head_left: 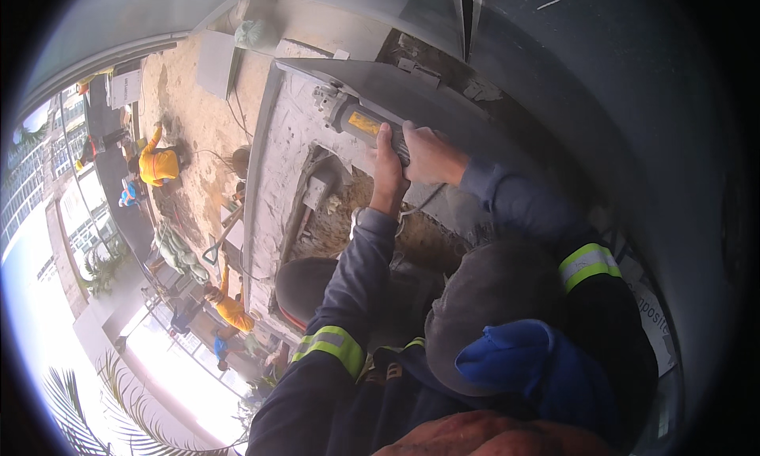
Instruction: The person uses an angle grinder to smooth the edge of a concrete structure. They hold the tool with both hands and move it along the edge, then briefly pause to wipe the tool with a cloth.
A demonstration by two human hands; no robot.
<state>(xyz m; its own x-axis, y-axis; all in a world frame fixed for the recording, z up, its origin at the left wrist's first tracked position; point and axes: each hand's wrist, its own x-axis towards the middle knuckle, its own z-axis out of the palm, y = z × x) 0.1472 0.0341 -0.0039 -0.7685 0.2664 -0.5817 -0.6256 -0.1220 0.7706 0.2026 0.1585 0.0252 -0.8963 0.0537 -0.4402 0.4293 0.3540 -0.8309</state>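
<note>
An angle grinder (355, 120) with a grey body and a yellow label is held in both hands. My left hand (389, 169) is wrapped round the body from below. Against it, my right hand (432, 153) closes round the rear of the tool. The grinder's metal head points up and left, close to the edge of a large grey panel (396, 82). Haze hangs around the head, and I cannot tell whether the disc touches the panel. A cord runs down from the tool's rear.
Below the grinder is a dusty pale ledge (277, 143) with a rough opening holding a grey block-like object (318, 188). A dark wall (617, 100) rises on the right. Left lies sandy ground (210, 115), where a person in yellow (158, 165) crouches and others work.
</note>
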